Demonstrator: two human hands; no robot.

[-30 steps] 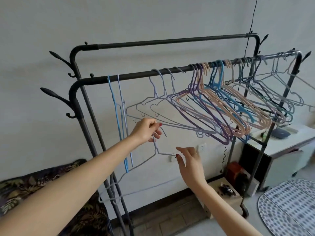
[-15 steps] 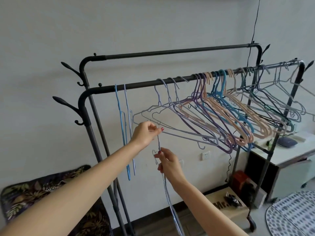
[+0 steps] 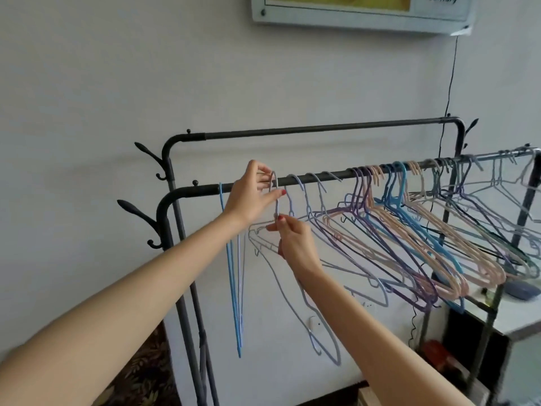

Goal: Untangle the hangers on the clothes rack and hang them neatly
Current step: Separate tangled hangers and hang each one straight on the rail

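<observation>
White wall [image 3: 87, 83], framed sign [image 3: 363, 13] reading "century", both hands' fingers pinching grey hanger [image 3: 276, 200] at rail [image 3: 322, 176]

Black rack [image 3: 322, 177]: hangers [image 3: 409, 230] bunched right of left hand [image 3: 251, 194], blue hanger [image 3: 234, 273] just left.

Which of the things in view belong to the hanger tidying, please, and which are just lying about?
Job in hand:
- grey hanger, held by both hands
- left hand at its hook
- right hand at its neck
- front rail
- blue hanger
- hanger bunch

Lying about:
- wall frame
- cable
- side table
- socket
</observation>
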